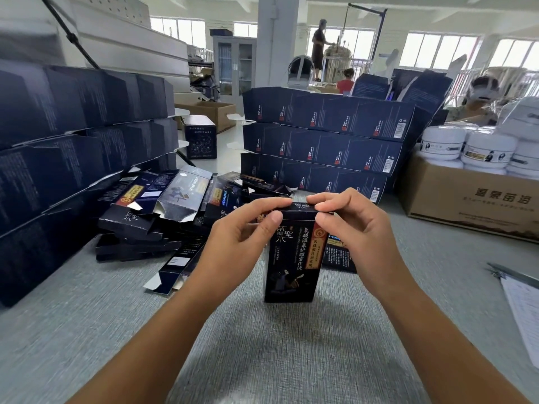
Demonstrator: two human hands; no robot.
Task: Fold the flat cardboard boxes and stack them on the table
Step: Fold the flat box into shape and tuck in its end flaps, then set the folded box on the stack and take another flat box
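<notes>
Tall dark printed cardboard box (291, 255) stands upright mid-tabletop, near the front edge of the grey table (277, 345). Left hand (236, 237) and right hand (350, 225) both pinch its top flap. Probably light, thin-walled, easily crushed; best held by the top corners.
</notes>
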